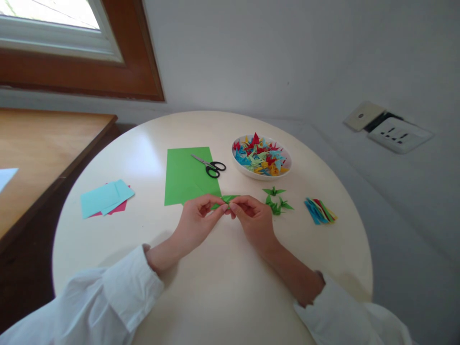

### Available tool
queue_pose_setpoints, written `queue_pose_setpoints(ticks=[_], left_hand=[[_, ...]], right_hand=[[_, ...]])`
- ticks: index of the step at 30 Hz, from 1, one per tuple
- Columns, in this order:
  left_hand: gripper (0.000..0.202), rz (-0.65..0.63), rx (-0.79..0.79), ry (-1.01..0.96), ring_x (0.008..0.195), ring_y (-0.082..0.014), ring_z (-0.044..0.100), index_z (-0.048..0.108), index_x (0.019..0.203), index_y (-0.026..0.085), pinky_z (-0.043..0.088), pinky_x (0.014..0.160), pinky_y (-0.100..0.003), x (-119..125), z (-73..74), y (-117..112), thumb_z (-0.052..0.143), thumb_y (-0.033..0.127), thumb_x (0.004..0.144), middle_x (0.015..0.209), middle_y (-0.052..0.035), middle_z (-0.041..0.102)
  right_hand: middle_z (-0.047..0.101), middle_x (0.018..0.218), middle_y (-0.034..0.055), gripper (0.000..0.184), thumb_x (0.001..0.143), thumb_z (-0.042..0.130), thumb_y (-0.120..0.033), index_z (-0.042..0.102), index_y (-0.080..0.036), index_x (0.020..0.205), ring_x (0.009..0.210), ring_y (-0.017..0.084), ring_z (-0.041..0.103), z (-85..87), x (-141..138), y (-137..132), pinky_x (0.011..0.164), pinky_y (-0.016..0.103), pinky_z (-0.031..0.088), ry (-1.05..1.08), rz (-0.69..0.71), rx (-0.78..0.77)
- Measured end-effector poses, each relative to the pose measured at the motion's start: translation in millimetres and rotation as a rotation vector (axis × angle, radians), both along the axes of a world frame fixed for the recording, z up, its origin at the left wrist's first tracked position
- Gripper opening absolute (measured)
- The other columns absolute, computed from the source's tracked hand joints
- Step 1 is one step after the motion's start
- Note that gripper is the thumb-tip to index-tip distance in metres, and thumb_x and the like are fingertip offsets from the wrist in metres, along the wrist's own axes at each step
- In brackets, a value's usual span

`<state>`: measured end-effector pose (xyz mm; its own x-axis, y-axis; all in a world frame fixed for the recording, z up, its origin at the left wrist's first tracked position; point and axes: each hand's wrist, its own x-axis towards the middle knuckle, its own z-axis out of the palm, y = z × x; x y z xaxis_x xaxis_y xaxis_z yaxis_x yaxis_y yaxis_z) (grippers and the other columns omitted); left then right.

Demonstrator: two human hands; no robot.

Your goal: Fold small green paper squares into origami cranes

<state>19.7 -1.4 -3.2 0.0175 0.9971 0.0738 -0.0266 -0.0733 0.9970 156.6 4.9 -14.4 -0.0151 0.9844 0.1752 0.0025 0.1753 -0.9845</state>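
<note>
Both of my hands pinch one small folded piece of green paper [229, 198] over the middle of the table. My left hand [201, 213] grips its left side between thumb and fingers. On the right side, my right hand [254, 218] holds it the same way, the thumbs almost meeting. Fingers cover much of the paper, so its exact shape is hidden. Just behind lies a green paper sheet [183, 175] with black-handled scissors [212, 167] resting on its right part. Several green paper cranes [276, 203] lie just right of my right hand.
A white bowl [264, 177] full of colourful paper cranes stands at the back right. Several coloured paper strips [319, 211] lie near the right edge of the round white table [215, 297]. Light blue paper pieces [102, 199] overlap a pink one [120, 207] on the left.
</note>
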Motion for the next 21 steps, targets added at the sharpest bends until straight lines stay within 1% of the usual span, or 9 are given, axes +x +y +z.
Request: queue_pose_setpoints(ticks=[5,10,16,21], left_hand=[[0.009,-0.014,0.049,0.013,0.062,-0.0134,0.058,0.065,0.066,0.015,0.044,0.059,-0.024,-0.4,-1.6,-0.2,0.069,0.024,0.066,0.065,-0.003,0.066],[0.006,-0.017,0.054,0.015,0.064,-0.0131,0.057,0.064,0.067,0.015,0.044,0.061,-0.024,-0.6,-3.2,-0.4,0.068,0.021,0.066,0.066,-0.0028,0.065],[0.007,-0.005,0.045,0.012,0.06,-0.0122,0.055,0.064,0.065,0.015,0.042,0.058,-0.024,-0.3,-0.7,-1.2,0.067,0.021,0.067,0.062,-0.0018,0.063],[0.008,0.013,0.045,0.009,0.061,-0.0121,0.055,0.062,0.061,0.015,0.043,0.059,-0.023,0.9,-0.6,-0.4,0.068,0.02,0.064,0.062,-0.0019,0.063]], right_hand=[[0.063,0.058,0.0,0.01,0.069,0.067,-0.028,0.064,-0.019,0.067,0.05,0.011,0.054,-2.7,0.1,-0.1,0.048,0.025,0.046,0.006,-0.006,0.002],[0.062,0.057,-0.0014,0.007,0.069,0.067,-0.025,0.064,-0.019,0.068,0.048,0.01,0.053,-3.3,-0.3,-0.1,0.048,0.025,0.047,0.018,-0.016,0.024],[0.061,0.058,-0.0013,0.006,0.071,0.065,-0.025,0.064,-0.019,0.069,0.05,0.011,0.055,-0.5,-0.3,-0.1,0.049,0.025,0.047,0.002,0.002,0.051],[0.061,0.057,-0.0015,0.004,0.071,0.064,-0.022,0.063,-0.019,0.069,0.049,0.01,0.055,-2.4,-0.9,-0.3,0.049,0.024,0.048,-0.002,-0.011,0.059]])
